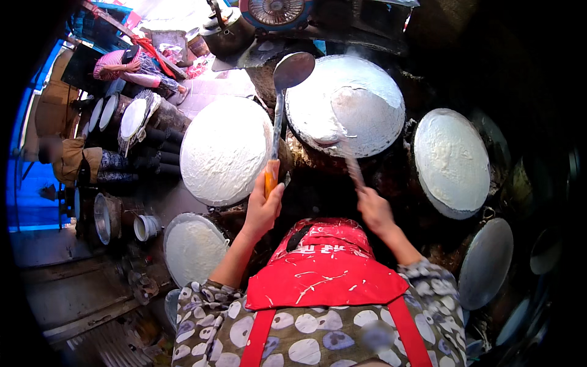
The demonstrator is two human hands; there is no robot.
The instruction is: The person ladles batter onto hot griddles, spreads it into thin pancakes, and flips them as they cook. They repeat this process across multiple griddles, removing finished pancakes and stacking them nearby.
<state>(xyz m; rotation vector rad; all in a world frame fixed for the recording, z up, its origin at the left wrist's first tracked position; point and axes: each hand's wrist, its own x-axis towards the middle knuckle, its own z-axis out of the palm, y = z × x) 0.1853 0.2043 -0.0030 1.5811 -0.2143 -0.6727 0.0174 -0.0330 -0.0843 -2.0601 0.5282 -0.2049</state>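
Note:
My left hand (263, 204) is closed on the orange handle of a metal ladle (293, 71), whose bowl is raised between two round griddles. In my right hand (375, 211) is a blurred flat tool with a long handle (353, 169); its far end meets thick white batter (316, 124) on the back griddle (369, 147). Batter covers the left part of that griddle, and a thinner layer shows on the right. White batter also coats the griddle at the left (224, 151) and the one at the right (451, 160).
A kettle (227, 34) and a fan (277, 9) stand behind the griddles. More griddles sit low at the left (195, 250) and right (486, 264). Two other people (75, 160) are at the far left, near further round pans (134, 119). A white bucket (146, 228) stands there too.

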